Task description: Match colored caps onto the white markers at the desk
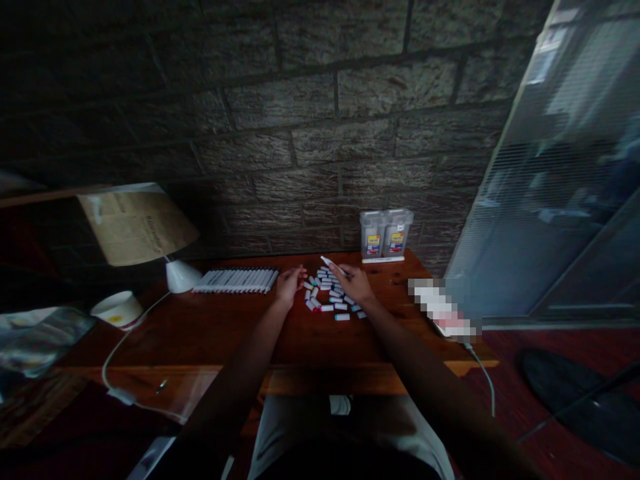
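Note:
My right hand (357, 283) is closed around a white marker (332, 264), whose pale end points up and to the left over the table. To its left, my left hand (290, 285) has its fingers curled together, and I cannot make out what they hold, if anything. Between and in front of the hands lies a loose pile of short white marker caps (341, 307), several with coloured ends. Left of my left hand, a row of white markers (237, 280) lies side by side on the wooden table (320, 343).
Two clear plastic cases (383, 233) with labels stand against the brick wall. A lamp (143, 223) with a paper shade and a white bowl (117, 309) are on the left, with a cord (111, 350) trailing down. A blurred-out object (444, 310) with a cable lies on the right.

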Available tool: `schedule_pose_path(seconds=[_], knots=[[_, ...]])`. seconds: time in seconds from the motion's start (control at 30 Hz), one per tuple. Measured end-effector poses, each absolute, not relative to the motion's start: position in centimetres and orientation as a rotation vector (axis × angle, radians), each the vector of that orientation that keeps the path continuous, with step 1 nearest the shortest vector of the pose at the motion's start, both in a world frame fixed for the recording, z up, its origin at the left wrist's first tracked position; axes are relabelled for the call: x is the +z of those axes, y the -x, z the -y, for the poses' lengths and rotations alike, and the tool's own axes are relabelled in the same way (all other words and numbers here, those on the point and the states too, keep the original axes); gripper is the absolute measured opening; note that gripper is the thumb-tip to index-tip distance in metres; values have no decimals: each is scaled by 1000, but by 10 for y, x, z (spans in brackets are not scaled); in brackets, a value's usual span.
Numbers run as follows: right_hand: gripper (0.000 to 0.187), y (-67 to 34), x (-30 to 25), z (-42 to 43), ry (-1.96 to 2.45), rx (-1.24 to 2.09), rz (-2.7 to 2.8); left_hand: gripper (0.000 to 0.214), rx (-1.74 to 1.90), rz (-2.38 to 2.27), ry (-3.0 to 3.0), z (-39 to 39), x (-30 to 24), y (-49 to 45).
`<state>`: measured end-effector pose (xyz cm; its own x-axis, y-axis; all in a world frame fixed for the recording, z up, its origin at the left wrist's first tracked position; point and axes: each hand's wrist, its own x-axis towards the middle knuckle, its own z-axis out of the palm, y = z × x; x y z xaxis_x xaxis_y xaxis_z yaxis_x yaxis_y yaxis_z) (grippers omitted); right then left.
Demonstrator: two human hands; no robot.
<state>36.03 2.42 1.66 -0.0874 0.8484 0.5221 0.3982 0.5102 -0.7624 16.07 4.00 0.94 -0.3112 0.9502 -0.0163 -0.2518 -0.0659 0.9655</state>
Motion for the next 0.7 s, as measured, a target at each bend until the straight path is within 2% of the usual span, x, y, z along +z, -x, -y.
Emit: schedule_pose_path(seconds=[0.47,0.7], knots=[[63,-361,17,-27,1125,466,1749,30,1573,-1220,-890,-41,8,-159],[53,-358,15,-26,1136,463,1775,30,1572,-1231,-874,-41,8,-159]])
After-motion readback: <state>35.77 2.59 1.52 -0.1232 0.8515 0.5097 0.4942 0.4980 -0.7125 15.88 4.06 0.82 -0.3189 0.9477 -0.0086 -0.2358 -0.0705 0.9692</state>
